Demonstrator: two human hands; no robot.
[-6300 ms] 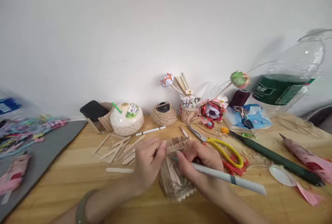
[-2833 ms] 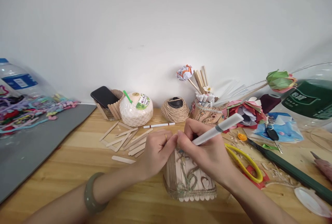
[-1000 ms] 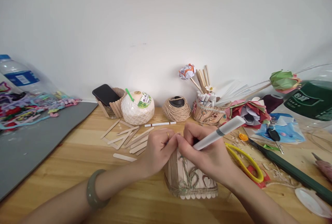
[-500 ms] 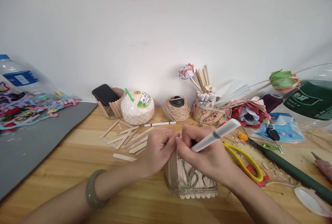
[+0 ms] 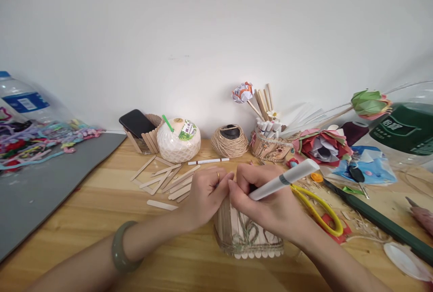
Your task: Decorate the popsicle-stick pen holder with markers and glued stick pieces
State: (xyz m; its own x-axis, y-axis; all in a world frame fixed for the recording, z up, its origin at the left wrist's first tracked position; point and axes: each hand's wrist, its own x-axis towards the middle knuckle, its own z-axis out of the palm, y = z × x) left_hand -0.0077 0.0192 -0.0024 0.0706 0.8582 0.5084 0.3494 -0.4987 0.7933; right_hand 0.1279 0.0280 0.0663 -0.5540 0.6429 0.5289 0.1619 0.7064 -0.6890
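A white marker [image 5: 299, 171] with a grey band rests in the grip of my right hand [image 5: 270, 206]; its tip is hidden behind the fingers. My left hand [image 5: 207, 197] is closed on the top edge of a small box made of craft sticks [image 5: 223, 228], which stands on the table below both hands. Twine runs around the lower part of the box, and a greenish twine bow [image 5: 248, 235] decorates its front. The fingertips of both hands nearly meet over the box's upper edge, hiding it.
Loose craft sticks [image 5: 182, 188] lie left of my hands. Behind stand a wrapped coconut [image 5: 178, 145], a twine ball [image 5: 230, 143] and a decorated holder with markers [image 5: 270, 148]. Yellow-handled scissors [image 5: 313, 208], a dark green stick-like tool [image 5: 372, 217] and a paper flower [image 5: 323, 148] are on the right.
The marker's upper end has tipped slightly to the right and down. My left hand and the box stay almost where they were.
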